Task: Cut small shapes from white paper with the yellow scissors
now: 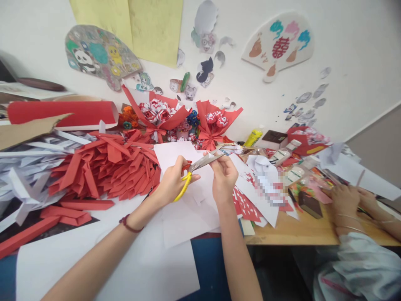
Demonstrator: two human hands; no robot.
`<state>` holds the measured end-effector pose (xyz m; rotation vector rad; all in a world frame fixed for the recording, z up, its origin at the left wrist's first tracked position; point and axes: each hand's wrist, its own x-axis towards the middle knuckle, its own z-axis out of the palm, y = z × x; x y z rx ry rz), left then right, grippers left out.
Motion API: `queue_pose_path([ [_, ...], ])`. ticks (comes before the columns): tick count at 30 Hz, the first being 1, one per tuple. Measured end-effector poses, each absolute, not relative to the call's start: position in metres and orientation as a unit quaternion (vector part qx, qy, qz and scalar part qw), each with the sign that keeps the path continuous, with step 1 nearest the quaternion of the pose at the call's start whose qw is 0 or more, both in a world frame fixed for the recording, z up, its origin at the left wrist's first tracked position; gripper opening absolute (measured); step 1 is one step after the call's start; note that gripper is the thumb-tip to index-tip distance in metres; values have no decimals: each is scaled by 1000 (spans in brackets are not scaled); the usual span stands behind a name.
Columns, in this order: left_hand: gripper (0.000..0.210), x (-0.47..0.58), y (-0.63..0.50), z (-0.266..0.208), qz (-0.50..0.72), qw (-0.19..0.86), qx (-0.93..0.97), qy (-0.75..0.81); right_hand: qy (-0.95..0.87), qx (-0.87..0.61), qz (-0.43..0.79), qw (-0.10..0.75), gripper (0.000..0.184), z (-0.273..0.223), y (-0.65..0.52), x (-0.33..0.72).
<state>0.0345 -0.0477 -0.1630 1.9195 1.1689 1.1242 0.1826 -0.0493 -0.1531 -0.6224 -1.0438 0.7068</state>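
My left hand point(174, 180) is wrapped round a pair of scissors point(187, 182) with yellow and red handles. Their metal blades point right, towards my right hand point(224, 175), and look slightly apart. The fingers of my right hand are pinched together beside the blade tips, around something small and pale that I cannot make out. Below both hands lie white sheets of paper point(184, 225), with small paper scraps on top. A big heap of folded red paper strips point(106, 167) is just left of my left hand.
Folded white strips point(25, 188) pile up at far left. Red-wrapped paper bouquets point(158, 115) stand against the wall. Red cut-paper sheets point(246, 205), bottles point(282, 156) and a dark box point(310, 205) crowd the right. Another person's hands point(346, 200) rest at the wooden table's right end.
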Motion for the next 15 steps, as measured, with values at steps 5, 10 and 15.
queue_pose_path([
  [5, 38, 34, -47, -164, 422, 308, 728, 443, -482, -306, 317, 758, 16, -153, -49, 183],
  [10, 38, 34, -48, -164, 423, 296, 731, 446, -486, -295, 317, 759, 14, -152, -50, 182],
  [15, 36, 34, -47, -165, 426, 294, 734, 440, -488, -310, 312, 754, 15, -152, -51, 182],
])
